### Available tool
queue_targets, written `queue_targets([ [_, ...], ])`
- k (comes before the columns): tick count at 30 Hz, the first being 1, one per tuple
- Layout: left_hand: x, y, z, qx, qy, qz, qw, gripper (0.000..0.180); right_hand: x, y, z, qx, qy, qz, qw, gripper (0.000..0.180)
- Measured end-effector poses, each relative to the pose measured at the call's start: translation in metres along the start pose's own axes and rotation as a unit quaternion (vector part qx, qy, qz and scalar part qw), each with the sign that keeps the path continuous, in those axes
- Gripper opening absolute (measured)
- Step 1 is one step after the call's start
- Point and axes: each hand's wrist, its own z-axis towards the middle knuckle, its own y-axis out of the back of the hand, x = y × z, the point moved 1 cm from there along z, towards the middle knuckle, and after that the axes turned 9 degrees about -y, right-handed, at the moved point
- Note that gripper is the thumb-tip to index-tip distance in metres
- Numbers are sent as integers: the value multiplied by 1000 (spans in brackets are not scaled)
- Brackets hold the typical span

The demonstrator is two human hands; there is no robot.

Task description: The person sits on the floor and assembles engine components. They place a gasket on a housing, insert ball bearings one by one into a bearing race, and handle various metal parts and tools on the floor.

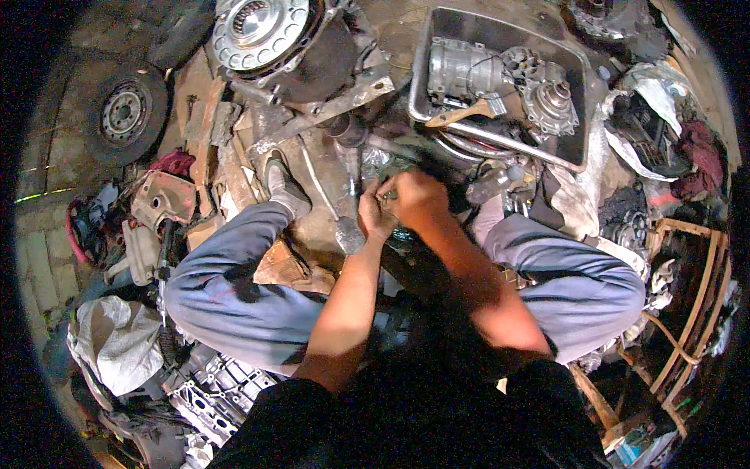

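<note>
Between our bent knees (613,289), above the dirty floor (311,230), we bring both hands close together. Our left hand (377,213) has its fingers curled upward; our right hand (422,197) bunches against it, blurred. A small dark part (388,195) shows between them, too unclear to name, and we cannot tell which hand pinches it. Just to the left of our left hand, a brush (349,234) lies on the floor, its long pale handle pointing away from us.

Beyond our right hand we have a metal tray (508,147). Near its left edge lies a silver housing (465,70), and toward its right edge a round gear case (553,102). A paintbrush (473,112) lies by the near left corner, its wooden handle over the near edge.

Beyond our left foot (287,191), a large casing (312,70) carries a shiny disc (260,31) ringed with round hollows. Farther left we see a wheel (123,116), and beside our left hip a silver engine part (215,391) near a white sack (117,344).
</note>
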Motion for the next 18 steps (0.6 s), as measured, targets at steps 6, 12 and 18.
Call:
queue_targets([
  [6, -20, -22, -13, -212, -107, 127, 963, 41, 4, -1, -27, -22, -168, 66, 983, 26],
  [12, -52, 13, -14, -199, -131, 19, 971, 38, -93, -58, -57, -72, -241, -61, 966, 43],
  [18, -34, 14, -13, -178, -117, 74, 974, 37, -150, -124, -80, 132, -270, -92, 949, 34],
])
